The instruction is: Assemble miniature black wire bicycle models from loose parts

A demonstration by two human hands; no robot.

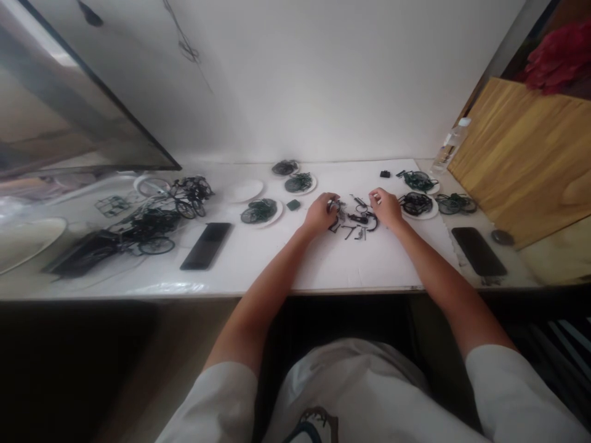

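My left hand (321, 213) is over the middle of the white table, its fingers curled round a small dark piece that is too blurred to name. To its right, my right hand (386, 206) has thumb and fingertips pinched together; what lies between them, if anything, is too small to make out. Between and below the hands, small black parts (360, 218) lie scattered, some rod-shaped and one curved. Close to my right hand stands a white plate (434, 212) heaped with black wheel-like parts (417, 203).
More plates hold dark green parts (259, 210). Small assembled model bicycles (187, 195) crowd the left, near a dark phone (205, 246). To the right are another phone (479, 251), a clear bottle (450, 147) and a wooden board (521, 154). A white wall rises behind.
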